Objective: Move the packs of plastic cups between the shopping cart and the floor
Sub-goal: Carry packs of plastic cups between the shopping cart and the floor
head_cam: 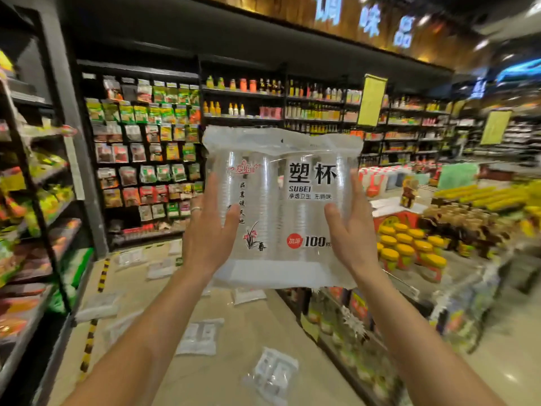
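I hold a clear pack of plastic cups [281, 206] up in front of me at chest height, label facing me. My left hand [209, 230] grips its left side, fingers behind and thumb across the front. My right hand [351, 227] grips the right side the same way. Several more packs of plastic cups lie scattered on the tan floor, one near my feet [273, 373], one in the middle [200, 336], others farther up the aisle [159, 269]. No shopping cart is in view.
Dark shelving with hanging snack bags [146, 148] lines the left and far side of the aisle. A low display of yellow-lidded jars [409, 247] and bottles stands to the right. Yellow-black tape [90, 341] marks the floor along the left shelf base.
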`<state>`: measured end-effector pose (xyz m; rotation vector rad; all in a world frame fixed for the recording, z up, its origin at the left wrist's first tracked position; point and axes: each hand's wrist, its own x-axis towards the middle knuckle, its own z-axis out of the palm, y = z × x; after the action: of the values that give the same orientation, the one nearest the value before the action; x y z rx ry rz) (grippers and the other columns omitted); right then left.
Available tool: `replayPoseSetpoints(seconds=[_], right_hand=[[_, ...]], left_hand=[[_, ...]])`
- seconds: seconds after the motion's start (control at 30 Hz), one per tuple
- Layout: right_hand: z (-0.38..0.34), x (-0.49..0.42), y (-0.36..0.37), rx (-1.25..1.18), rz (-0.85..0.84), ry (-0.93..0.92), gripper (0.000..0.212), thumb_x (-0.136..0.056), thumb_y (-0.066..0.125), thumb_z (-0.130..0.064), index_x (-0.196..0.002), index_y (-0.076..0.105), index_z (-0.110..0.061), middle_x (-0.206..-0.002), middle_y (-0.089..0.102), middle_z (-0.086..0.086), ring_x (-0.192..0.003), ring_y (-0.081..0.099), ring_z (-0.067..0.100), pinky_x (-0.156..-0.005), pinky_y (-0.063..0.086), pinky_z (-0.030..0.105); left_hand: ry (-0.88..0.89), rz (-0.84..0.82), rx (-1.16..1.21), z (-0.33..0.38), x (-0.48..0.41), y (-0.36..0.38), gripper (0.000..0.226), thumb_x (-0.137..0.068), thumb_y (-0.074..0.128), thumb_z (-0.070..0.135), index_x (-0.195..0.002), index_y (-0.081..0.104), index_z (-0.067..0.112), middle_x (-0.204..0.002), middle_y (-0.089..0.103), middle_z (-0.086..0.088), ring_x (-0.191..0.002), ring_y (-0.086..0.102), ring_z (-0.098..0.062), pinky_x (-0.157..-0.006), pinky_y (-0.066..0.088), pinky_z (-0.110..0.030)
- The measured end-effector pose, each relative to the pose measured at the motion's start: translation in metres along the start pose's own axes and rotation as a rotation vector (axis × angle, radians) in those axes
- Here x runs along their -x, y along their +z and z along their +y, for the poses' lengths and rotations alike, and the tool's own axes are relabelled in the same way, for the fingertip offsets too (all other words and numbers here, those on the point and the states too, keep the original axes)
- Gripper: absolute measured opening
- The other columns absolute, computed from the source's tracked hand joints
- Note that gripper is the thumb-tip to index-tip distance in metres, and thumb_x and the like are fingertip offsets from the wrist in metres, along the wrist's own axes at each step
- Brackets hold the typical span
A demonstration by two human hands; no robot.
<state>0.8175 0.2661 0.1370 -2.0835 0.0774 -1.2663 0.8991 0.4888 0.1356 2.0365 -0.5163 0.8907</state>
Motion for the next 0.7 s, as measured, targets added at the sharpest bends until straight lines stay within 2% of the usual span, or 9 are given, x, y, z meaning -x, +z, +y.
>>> replayPoseSetpoints(seconds=[0.1,0.2,0.3,0.37,0.47,0.57,0.7], right_hand=[[0.007,0.022,-0.038,0.096,0.079,0.063,0.068,-0.101,0.048,-0.033,-0.156,0.01,-0.032,-0.146,0.03,-0.015,-0.135,0.027,0.005,-0.103,0.022,0.023],[0.019,0.05,-0.083,0.201,0.167,0.167,0.067,-0.1,0.049,-0.036,-0.156,0.011,-0.032,-0.151,0.028,-0.011,-0.139,0.025,0.007,-0.107,0.025,0.028],[0.024,0.079,-0.139,0.323,0.277,0.22,0.068,-0.099,0.052,-0.033,-0.156,0.015,-0.029,-0.146,0.031,-0.011,-0.136,0.027,0.004,-0.103,0.021,0.021],[0.022,0.098,-0.179,0.431,0.357,0.249,0.068,-0.098,0.053,-0.031,-0.155,0.018,-0.029,-0.148,0.036,-0.002,-0.131,0.032,0.004,-0.1,0.024,0.021],[0.016,0.128,-0.239,0.55,0.452,0.308,0.068,-0.097,0.055,-0.03,-0.154,0.019,-0.03,-0.146,0.04,0.003,-0.123,0.037,0.004,-0.094,0.027,0.02],[0.006,0.156,-0.297,0.646,0.539,0.341,0.069,-0.096,0.055,-0.031,-0.155,0.019,-0.029,-0.149,0.037,0.003,-0.129,0.036,0.011,-0.099,0.026,0.023],[-0.008,0.19,-0.37,0.761,0.634,0.372,0.07,-0.095,0.051,-0.039,-0.155,0.018,-0.028,-0.15,0.036,0.003,-0.127,0.032,0.001,-0.1,0.024,0.024]], left_hand=[[0.061,-0.095,0.101,0.017,0.007,0.029,0.07,-0.099,0.045,0.034,-0.152,0.001,0.049,-0.159,0.026,0.008,-0.137,0.037,-0.03,-0.09,0.041,-0.048],[0.107,-0.202,0.228,0.048,0.023,0.06,0.07,-0.099,0.044,0.035,-0.151,0.0,0.051,-0.16,0.021,0.013,-0.141,0.031,-0.028,-0.095,0.042,-0.052],[0.159,-0.304,0.35,0.089,0.05,0.09,0.066,-0.098,0.043,0.039,-0.151,0.005,0.049,-0.155,0.033,0.006,-0.137,0.036,-0.028,-0.093,0.043,-0.052],[0.218,-0.381,0.437,0.121,0.069,0.108,0.065,-0.095,0.039,0.043,-0.152,0.007,0.045,-0.152,0.038,0.003,-0.133,0.04,-0.032,-0.092,0.045,-0.053],[0.332,-0.489,0.573,0.173,0.097,0.13,0.07,-0.092,0.035,0.047,-0.153,0.004,0.045,-0.157,0.031,0.005,-0.135,0.039,-0.033,-0.096,0.044,-0.057],[0.347,-0.546,0.634,0.227,0.13,0.146,0.072,-0.089,0.033,0.054,-0.154,0.003,0.042,-0.16,0.027,0.0,-0.137,0.038,-0.031,-0.099,0.041,-0.05],[0.399,-0.622,0.695,0.299,0.175,0.156,0.071,-0.091,0.032,0.055,-0.153,0.003,0.039,-0.157,0.031,-0.007,-0.133,0.041,-0.031,-0.093,0.041,-0.046]])
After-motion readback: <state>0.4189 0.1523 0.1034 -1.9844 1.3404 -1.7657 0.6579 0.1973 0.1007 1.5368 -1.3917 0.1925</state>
